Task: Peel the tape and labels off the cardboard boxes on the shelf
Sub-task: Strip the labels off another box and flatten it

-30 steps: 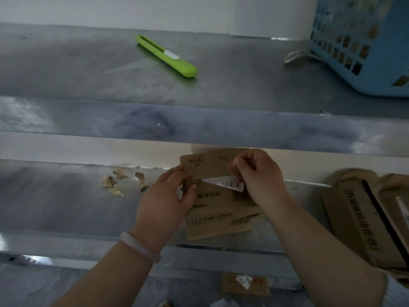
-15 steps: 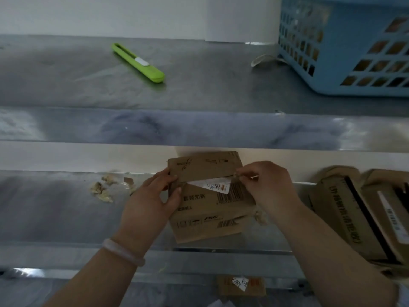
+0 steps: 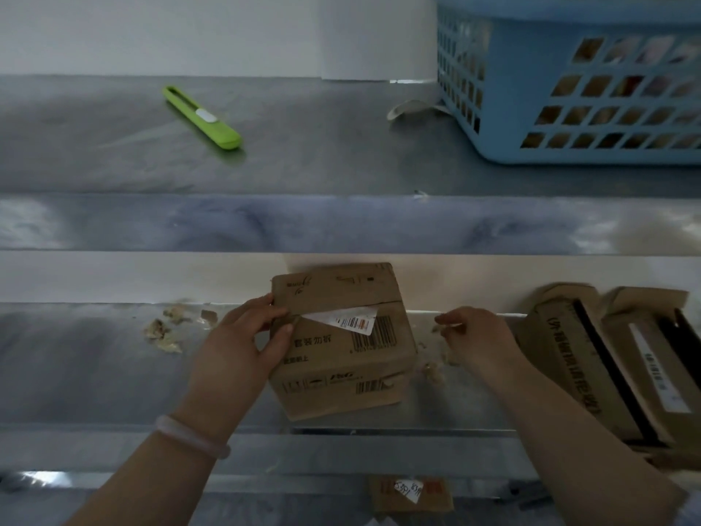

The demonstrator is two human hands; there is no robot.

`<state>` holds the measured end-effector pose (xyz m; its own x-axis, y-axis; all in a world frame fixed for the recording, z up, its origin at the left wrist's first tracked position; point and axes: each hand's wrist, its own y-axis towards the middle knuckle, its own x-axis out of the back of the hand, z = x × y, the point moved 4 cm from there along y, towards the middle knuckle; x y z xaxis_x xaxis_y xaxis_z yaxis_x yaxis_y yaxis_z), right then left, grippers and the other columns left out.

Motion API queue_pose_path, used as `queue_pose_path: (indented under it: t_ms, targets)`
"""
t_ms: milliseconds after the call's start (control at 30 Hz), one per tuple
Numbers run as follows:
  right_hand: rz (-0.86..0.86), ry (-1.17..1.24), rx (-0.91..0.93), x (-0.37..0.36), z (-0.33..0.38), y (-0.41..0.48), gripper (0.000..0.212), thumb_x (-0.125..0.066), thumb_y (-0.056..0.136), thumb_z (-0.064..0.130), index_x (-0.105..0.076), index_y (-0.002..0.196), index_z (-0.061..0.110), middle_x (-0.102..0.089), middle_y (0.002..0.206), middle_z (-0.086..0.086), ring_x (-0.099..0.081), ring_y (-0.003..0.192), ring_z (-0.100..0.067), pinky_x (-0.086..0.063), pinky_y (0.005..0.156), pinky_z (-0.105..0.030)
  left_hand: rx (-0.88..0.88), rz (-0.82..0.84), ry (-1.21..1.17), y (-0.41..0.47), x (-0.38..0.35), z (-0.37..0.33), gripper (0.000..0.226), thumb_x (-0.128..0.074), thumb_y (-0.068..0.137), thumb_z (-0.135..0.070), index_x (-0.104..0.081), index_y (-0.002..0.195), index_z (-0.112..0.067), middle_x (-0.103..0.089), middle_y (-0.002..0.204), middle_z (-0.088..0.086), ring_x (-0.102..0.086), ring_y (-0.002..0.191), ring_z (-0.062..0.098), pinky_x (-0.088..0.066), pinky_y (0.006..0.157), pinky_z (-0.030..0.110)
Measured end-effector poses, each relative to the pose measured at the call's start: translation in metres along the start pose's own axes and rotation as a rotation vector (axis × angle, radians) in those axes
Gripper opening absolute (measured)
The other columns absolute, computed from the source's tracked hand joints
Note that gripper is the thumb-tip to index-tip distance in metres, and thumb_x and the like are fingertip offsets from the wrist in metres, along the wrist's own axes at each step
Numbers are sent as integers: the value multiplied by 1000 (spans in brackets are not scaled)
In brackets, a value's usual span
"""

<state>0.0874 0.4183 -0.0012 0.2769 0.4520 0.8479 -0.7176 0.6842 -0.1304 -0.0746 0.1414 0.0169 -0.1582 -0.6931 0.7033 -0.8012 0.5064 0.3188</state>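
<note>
Cardboard box (image 3: 343,358) at the lower shelf's (image 3: 95,377) near edge: my left hand (image 3: 242,347) grips its left side; my right hand (image 3: 480,336), just right, may pinch a scrap, I cannot tell; the half-lifted label (image 3: 351,320), likely thin and tearable, is best taken at its free right end.

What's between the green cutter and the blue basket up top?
A curled pale strip by the blue basket; otherwise bare shelf from the green cutter, head view.

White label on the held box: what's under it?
A printed barcode on the cardboard box shows below the half-peeled label; its upper left is covered. The left hand grips the box.
</note>
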Motion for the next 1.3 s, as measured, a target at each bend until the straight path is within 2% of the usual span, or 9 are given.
queue_pose_path:
  t_ms: [133,433,533,667,800,967,1067,1167,1300]
  targets:
    - [-25,13,29,-4,-7,-2,20,-63,89,14,-74,103,24,-66,115,-5,-67,89,-20,-53,91,-32,-120,-40,144,-2,4,-8,38,-48,85,-50,-73,97,-24,-61,109,-9,-58,89,6,-51,71,26]
    - [-44,231,109,-2,18,-10,32,-50,97,38,-61,126,30,-63,123,7,-59,102,-6,-46,95,-27,-185,-92,168,-11,5,-25,33,-41,89,-39,-67,85,-19,-59,96,-7,-58,73,14,-52,58,31]
    - [14,446,213,4,46,-23,50,-59,92,42,-43,139,40,-43,138,19,-47,120,0,-41,103,-28,-227,-82,185,-12,6,-29,29,-42,90,-36,-64,85,-19,-58,96,-7,-57,74,13,-51,58,29]
    - [140,276,286,4,65,-15,71,-67,87,34,-31,148,35,-23,156,11,-29,138,-8,-32,112,-31,-220,-26,175,-10,3,-30,25,-45,84,-40,-61,93,-23,-54,100,-9,-57,81,13,-51,64,30]
    - [170,415,147,1,70,-1,85,-77,77,24,-32,149,29,-31,145,2,-40,129,-17,-44,97,-30,92,44,27,-4,-10,-33,55,-65,75,-50,-51,125,-32,-40,115,-10,-48,108,15,-41,91,28]
    - [153,441,68,-19,68,6,101,-82,67,38,-24,150,30,-31,144,1,-39,129,-20,-41,107,-41,532,190,-389,6,-28,-25,99,-75,77,-40,-11,153,-30,-41,138,-5,-45,126,22,-40,99,34]
    - [164,495,55,-26,64,10,105,-85,63,38,-24,149,33,-36,145,1,-44,128,-20,-44,105,-43,501,274,-461,9,-32,-24,78,-74,79,-38,-32,145,-37,-54,124,-15,-54,117,15,-46,96,33]
    - [114,413,95,-21,66,13,100,-86,61,40,-32,145,32,-42,137,2,-49,119,-16,-47,99,-36,413,278,-498,11,-33,-27,38,-73,81,-25,-51,103,-47,-62,103,-19,-60,98,6,-49,78,24]
    - [88,133,198,-9,71,10,85,-75,72,55,-34,143,30,-44,134,2,-48,115,-14,-43,93,-29,356,274,-508,14,-32,-28,44,-72,82,-21,-43,105,-46,-58,101,-24,-58,95,1,-48,81,24]
